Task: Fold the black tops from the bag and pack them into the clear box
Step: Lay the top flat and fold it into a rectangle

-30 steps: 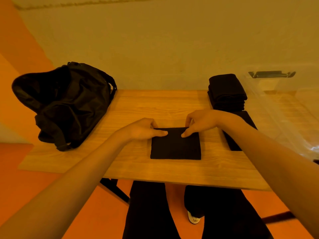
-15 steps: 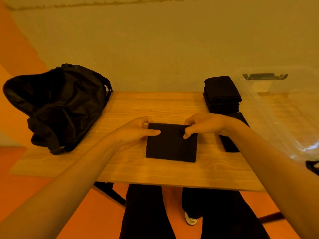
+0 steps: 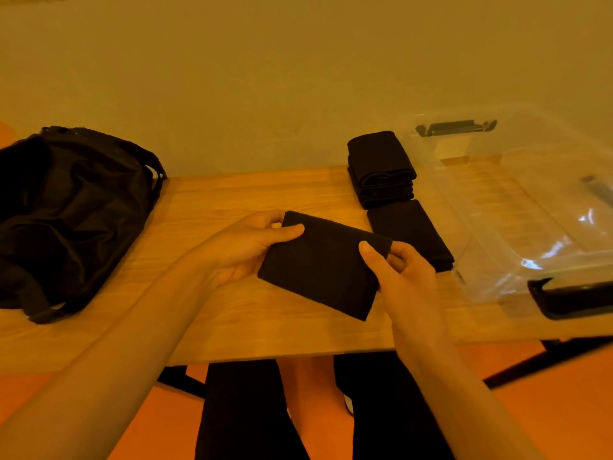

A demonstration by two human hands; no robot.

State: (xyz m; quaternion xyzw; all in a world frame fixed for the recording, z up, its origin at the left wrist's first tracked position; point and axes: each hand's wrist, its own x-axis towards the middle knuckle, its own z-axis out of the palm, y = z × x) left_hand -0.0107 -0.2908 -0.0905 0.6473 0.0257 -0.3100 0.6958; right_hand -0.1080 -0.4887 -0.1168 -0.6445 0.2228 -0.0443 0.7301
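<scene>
Black fabric: grips one folded top [image 3: 323,263] at both ends with left hand [image 3: 242,247] and right hand [image 3: 404,277], just above the table [image 3: 232,200]. Leaves folded stack [image 3: 381,167] and another folded piece [image 3: 411,234] unpacked at right, beside the seemingly empty clear box [image 3: 517,247].

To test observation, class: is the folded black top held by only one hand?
No: the left hand and right hand both pinch the folded black top.
</scene>
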